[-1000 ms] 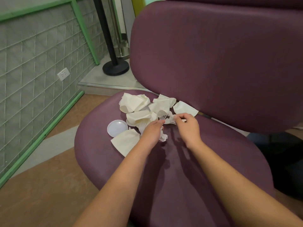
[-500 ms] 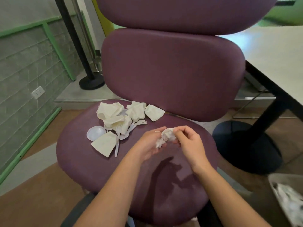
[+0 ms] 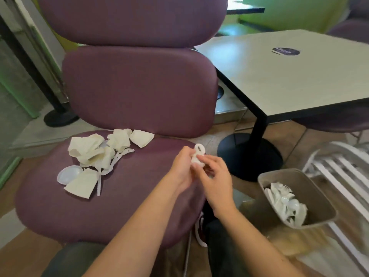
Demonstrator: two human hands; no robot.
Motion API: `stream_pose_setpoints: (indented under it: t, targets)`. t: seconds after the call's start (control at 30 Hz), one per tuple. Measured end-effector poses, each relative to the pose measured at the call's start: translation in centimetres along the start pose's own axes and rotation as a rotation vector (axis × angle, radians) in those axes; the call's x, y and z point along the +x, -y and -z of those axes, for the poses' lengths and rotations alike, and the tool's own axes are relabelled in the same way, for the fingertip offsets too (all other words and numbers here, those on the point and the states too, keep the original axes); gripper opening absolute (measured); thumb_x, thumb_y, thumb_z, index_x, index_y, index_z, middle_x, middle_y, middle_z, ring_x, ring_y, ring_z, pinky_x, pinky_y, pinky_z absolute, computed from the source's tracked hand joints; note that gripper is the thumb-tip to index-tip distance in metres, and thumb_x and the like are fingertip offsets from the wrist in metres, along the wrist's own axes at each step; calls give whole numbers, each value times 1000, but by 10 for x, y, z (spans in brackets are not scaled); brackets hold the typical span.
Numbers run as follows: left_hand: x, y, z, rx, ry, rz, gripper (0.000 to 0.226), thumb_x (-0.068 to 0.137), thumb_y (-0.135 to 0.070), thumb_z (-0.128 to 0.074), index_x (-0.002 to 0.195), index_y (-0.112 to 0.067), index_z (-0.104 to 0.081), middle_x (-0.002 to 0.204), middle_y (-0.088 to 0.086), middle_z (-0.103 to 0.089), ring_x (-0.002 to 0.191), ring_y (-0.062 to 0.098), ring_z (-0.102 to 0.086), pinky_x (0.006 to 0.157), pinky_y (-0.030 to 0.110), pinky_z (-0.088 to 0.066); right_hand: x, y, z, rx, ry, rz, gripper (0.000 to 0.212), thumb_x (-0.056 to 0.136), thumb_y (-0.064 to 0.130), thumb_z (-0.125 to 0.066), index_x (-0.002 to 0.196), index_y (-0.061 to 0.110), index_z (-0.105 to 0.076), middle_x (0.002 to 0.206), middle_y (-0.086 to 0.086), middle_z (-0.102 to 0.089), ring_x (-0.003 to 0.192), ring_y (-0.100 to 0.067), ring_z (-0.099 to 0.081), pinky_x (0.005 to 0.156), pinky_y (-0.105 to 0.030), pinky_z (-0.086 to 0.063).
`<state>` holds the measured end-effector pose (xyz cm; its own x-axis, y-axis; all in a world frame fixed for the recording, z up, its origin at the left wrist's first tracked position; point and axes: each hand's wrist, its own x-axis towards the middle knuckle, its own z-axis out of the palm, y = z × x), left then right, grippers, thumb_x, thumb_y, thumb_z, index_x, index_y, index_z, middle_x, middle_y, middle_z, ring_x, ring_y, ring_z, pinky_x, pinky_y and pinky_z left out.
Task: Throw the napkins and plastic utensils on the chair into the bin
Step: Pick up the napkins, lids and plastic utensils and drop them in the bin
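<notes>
White, crumpled and feather-light, the soft napkin wad (image 3: 197, 155) sits pinched between our left hand (image 3: 180, 169) and right hand (image 3: 216, 182) over the chair (image 3: 60, 212) seat's right edge.

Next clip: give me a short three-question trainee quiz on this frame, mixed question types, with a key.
1. True or false: both hands hold the crumpled white wad above the chair seat.
2. Where is the bin?
A. On the table
B. On the floor to the person's right
C. On the chair seat
3. Fill in: the round white lid lies on the seat, touching a flat ______.

Key
1. True: the left hand and the right hand both pinch it.
2. B; it already holds white plastic utensils.
3. Napkin.
</notes>
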<state>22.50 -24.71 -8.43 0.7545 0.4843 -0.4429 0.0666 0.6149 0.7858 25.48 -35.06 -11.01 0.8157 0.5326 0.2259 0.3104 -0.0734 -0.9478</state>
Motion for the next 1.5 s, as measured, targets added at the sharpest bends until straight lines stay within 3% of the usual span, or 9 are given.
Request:
stream_pose_setpoints:
  t: [0.13, 0.27, 0.4, 0.5, 0.67, 0.8, 0.93, 1.13, 1.5]
  targets:
    - [2, 30, -52, 3, 234, 80, 35, 98, -11, -29, 117, 8, -51, 101, 21, -64, 92, 28, -65, 94, 42, -49, 10, -12, 62, 13, -211, -92, 17, 86, 12, -71, 93, 27, -69, 92, 6, -69, 84, -2, -63, 73, -16, -48]
    - [14, 65, -95, 183, 377, 89, 35, 104, -15, -37, 132, -1, -54, 126, 17, -63, 119, 30, -59, 107, 41, -44, 19, -33, 126, -64, -235, -157, 28, 90, 12, -65, 114, 27, -68, 95, 5, -67, 86, -5, -63, 76, -19, -52]
    - [34, 96, -131, 434, 300, 55, 28, 99, -23, -55, 122, -10, -64, 112, 13, -69, 99, 24, -61, 90, 35, -46, 15, -52, 174, -210, -292, -187, 22, 92, 17, -65, 110, 24, -74, 96, 5, -68, 90, -5, -62, 81, -18, -49]
    - [51, 115, -154, 455, 324, 120, 27, 97, -22, -58, 119, -8, -67, 113, 17, -67, 97, 24, -57, 88, 34, -47, 16, -65, 202, -283, -254, -244, 26, 92, 11, -61, 115, 20, -71, 104, 5, -63, 94, -7, -59, 75, -6, -41]
    - [73, 139, -181, 481, 347, 186, 27, 92, -18, -65, 116, -7, -68, 98, 9, -67, 86, 17, -63, 74, 22, -53, 22, -94, 228, -382, -207, -311, 29, 84, 23, -72, 112, 21, -64, 110, 6, -54, 91, 0, -52, 69, -7, -37]
    - [94, 161, -186, 704, 272, 134, 25, 91, -41, -62, 109, -23, -68, 104, 1, -71, 91, 15, -67, 87, 30, -51, 28, -119, 243, -407, -280, -401, 19, 83, 21, -74, 100, 17, -66, 94, 7, -61, 84, -6, -56, 65, -11, -37]
    - [113, 189, -170, 1094, -52, -10, 44, 86, -29, -69, 126, -26, -50, 133, 4, -42, 123, 25, -48, 104, 39, -42, 28, -140, 242, -368, -359, -424, 15, 86, 17, -71, 98, 19, -62, 99, 3, -62, 92, -13, -59, 82, -27, -48]
    - [117, 205, -149, 1141, -79, -21, 70, 78, -17, -77, 137, -22, -40, 133, 7, -44, 116, 27, -54, 100, 38, -46, 20, -181, 234, -683, 262, -787, 39, 92, 18, -52, 131, 24, -59, 129, -4, -61, 107, -23, -62, 92, -33, -51]
    - [105, 151, -114, 1027, -89, -81, 43, 97, -15, -53, 139, -21, -48, 131, 0, -60, 118, 19, -57, 103, 34, -44, 47, -116, 175, -498, 219, -501, 35, 96, 20, -51, 129, 20, -61, 130, -3, -63, 116, -21, -59, 98, -31, -44]
